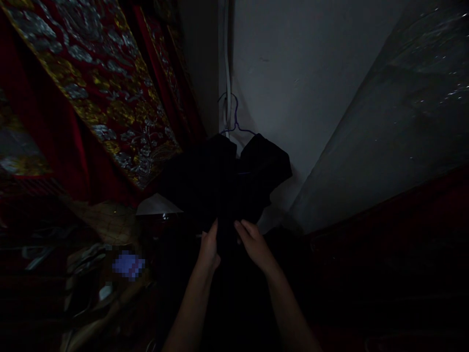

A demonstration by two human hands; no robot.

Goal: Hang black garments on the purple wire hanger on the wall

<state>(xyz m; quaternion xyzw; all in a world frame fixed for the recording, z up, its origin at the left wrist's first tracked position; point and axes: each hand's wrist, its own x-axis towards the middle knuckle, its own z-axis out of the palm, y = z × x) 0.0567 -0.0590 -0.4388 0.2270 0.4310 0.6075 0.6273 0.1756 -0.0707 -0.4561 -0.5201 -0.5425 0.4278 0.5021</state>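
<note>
A black garment [264, 161] with short sleeves hangs on a thin purple hanger [237, 124] in front of the wall. Its front opening spreads in a V below the hanger. My left hand [209, 248] grips the dark cloth at the left of the front, thumb pointing up. On the other side, my right hand [253, 242] pinches the cloth, its fingers bent inward. Both hands are at about the same height, a short gap apart. Deep shadow hides the lower part of the garment and some fingertips.
Red cloth with gold and silver embroidery [124, 112] hangs at the left. A white cable [227, 58] runs down the pale wall [300, 63] by the hanger's hook. Clear plastic sheeting [410, 107] covers the right side. Dim clutter and a blurred-out patch [128, 265] lie lower left.
</note>
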